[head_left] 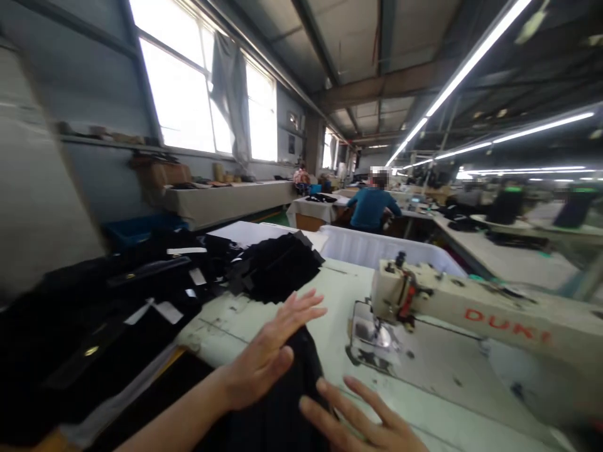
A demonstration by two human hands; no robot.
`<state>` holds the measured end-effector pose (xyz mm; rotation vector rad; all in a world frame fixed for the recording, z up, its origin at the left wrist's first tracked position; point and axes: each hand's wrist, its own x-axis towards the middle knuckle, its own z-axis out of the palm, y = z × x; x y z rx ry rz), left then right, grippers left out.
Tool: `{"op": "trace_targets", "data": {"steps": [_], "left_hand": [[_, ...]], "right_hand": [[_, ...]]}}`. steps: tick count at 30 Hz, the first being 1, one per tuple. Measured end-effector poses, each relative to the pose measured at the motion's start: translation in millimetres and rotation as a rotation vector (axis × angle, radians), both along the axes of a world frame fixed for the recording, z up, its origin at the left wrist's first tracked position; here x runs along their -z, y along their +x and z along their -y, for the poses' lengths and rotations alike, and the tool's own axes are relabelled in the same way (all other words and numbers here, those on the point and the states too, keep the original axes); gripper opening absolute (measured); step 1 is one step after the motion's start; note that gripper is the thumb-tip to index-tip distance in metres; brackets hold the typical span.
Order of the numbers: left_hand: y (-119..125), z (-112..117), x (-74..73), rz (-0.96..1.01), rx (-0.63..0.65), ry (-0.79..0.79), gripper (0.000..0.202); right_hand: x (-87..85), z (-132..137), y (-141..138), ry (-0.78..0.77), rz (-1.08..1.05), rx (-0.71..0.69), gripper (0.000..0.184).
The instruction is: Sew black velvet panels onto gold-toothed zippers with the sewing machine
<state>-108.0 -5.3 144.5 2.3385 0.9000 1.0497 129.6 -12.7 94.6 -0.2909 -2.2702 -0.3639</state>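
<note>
A piece of black fabric (277, 408) lies over the front edge of the pale green sewing table (334, 289), under and between my hands. My left hand (268, 351) is stretched out above its far end, fingers extended and thumb apart. Close to the cloth's right side is my right hand (358, 420), its fingers spread; whether the fingertips touch the cloth I cannot tell. Right of the hands stands a cream sewing machine (438, 301) with red lettering, its needle area over a metal plate (374, 333).
A stack of black fabric pieces (277, 267) sits on the table beyond my left hand. Black garments with white tags (141, 301) are heaped at left. A white plastic bin (386, 245) stands behind the table. Farther off, a person in a blue top (370, 207) sits at another table.
</note>
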Motion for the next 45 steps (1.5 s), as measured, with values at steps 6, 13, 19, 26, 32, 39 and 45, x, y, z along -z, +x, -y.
{"op": "trace_targets", "data": {"steps": [6, 13, 19, 26, 32, 39, 45], "left_hand": [[20, -20, 23.1, -0.228, 0.003, -0.198, 0.039], [60, -8, 38.5, 0.037, 0.242, -0.343, 0.041], [72, 15, 58.1, 0.241, 0.212, -0.478, 0.057], [82, 25, 78.4, 0.217, 0.071, -0.129, 0.016], [84, 26, 83.3, 0.221, 0.032, -0.169, 0.015], [85, 28, 93.9, 0.26, -0.036, -0.098, 0.021], [85, 34, 89.7, 0.231, -0.042, 0.032, 0.022]], "right_hand": [[-24.8, -7, 48, -0.464, 0.057, 0.212, 0.023], [-17.5, 2, 41, -0.853, -0.307, -0.043, 0.018], [-21.6, 7, 39, -1.035, -0.301, -0.043, 0.013], [-22.7, 21, 49, -1.1, -0.556, 0.095, 0.022], [-20.3, 31, 75, -0.667, -0.188, 0.2, 0.036], [-7.8, 26, 67, -0.583, -0.149, 0.269, 0.008], [-7.8, 30, 68, -0.844, -0.276, 0.234, 0.007]]}}
